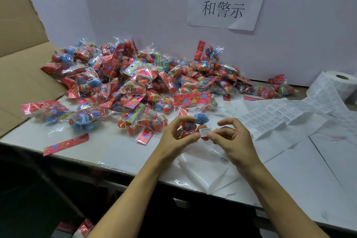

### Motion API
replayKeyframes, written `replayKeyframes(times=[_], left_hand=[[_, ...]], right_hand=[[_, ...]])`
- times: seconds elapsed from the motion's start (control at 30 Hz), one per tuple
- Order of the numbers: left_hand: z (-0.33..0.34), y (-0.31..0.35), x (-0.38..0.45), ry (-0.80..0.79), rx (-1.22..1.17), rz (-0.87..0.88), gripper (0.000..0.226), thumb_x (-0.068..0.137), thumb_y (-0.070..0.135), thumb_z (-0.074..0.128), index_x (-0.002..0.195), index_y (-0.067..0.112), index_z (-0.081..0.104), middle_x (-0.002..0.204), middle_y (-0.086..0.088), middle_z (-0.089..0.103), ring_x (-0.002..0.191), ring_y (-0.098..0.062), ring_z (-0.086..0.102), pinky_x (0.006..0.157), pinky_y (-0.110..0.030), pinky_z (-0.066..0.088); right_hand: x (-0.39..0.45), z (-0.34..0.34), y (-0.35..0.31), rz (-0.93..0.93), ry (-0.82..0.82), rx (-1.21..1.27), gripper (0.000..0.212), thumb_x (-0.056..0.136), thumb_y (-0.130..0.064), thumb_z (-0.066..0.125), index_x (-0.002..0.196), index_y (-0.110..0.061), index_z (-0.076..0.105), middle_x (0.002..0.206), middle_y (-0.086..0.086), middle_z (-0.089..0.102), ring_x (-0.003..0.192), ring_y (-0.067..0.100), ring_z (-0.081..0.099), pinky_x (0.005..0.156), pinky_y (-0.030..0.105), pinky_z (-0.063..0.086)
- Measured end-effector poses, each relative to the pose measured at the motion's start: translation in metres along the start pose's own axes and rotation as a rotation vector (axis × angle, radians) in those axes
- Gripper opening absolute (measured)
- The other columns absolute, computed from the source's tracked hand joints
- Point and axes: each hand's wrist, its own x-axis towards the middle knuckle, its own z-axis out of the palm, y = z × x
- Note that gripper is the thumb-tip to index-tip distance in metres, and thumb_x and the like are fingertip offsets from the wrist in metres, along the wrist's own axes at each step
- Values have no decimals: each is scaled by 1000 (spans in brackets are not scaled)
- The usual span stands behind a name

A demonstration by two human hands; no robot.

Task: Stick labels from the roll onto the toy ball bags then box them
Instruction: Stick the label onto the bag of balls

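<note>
While your left hand [178,134] grips a toy ball bag [193,125] at frame centre, your right hand [229,135] pinches a white label [205,132] against it; the label roll [336,86] sits far right, behind the unrolled sheet [274,116].

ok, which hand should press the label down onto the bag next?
Right. The right hand already pinches the warning label at its edge, against the bag. The left hand grips the bag, so it is probably best left steadying it.
</note>
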Motion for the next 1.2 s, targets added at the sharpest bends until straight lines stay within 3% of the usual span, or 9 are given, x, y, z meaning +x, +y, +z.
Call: replayKeyframes(times=[0.17, 0.37, 0.53, 0.67, 0.77, 0.9, 1.0, 1.2], left_hand=[[1, -1, 0, -6, -1, 16, 49, 73, 29, 90, 117, 29, 68, 113, -2, 72, 106, -27, 72, 89, -33, 60], [0, -3, 0, 5, 16, 39, 43, 77, 16, 86, 112, 32, 69, 116, -11, 69, 108, -30, 70, 92, -36, 59], [0, -3, 0, 0, 5, 44, 42, 78, 11, 84, 112, 30, 68, 111, -5, 70, 103, -25, 72, 87, -30, 58], [0, -3, 1, -2, -33, 12, 43, 76, 16, 85, 111, 32, 68, 117, -12, 69, 106, -32, 73, 93, -40, 60], [0, -3, 1, -17, -27, 2, 46, 73, 25, 88, 114, 32, 68, 117, -11, 70, 107, -34, 72, 95, -45, 60], [1, 0, 0, -6, -20, 19, 37, 78, 30, 88, 110, 29, 69, 106, 2, 72, 98, -29, 73, 81, -34, 61], [1, 0, 0, 8, 6, 29, 29, 84, 24, 85, 107, 29, 68, 105, 5, 71, 96, -24, 73, 77, -31, 61], [2, 0, -1, 6, 18, 35, 26, 84, 21, 83, 104, 30, 68, 112, 6, 70, 97, -24, 72, 77, -32, 61]], right_hand=[[-2, 2, 1, -5, -2, -2, 32, 84, -6, 80, 103, -15, 55, 78, 5, 78, 76, 12, 75, 68, 15, 53], [-2, 4, 4, 2, 16, -40, 35, 82, -12, 83, 103, -19, 56, 78, 4, 77, 75, 11, 73, 68, 17, 52], [-1, 3, 7, -5, 39, -121, 38, 79, -21, 86, 103, -25, 57, 78, 1, 76, 76, 14, 71, 72, 22, 54], [-4, 3, 14, -165, 240, -293, 23, 90, -20, 74, 105, -28, 58, 88, -7, 70, 82, -3, 63, 67, 8, 45], [-6, 6, 17, -146, 207, -295, 13, 94, -31, 69, 104, -30, 61, 94, -13, 69, 86, -7, 63, 68, 7, 46], [-5, 11, 16, -55, 130, -215, 23, 86, -43, 75, 96, -24, 69, 85, -7, 76, 82, 3, 72, 72, 19, 54], [-5, 14, 15, -56, 101, -180, 18, 84, -38, 79, 90, -23, 71, 81, -9, 77, 79, 7, 75, 76, 30, 58], [-7, 13, 17, -72, 90, -154, 2, 90, -24, 76, 88, -24, 74, 81, -9, 77, 77, 9, 75, 79, 37, 60]])
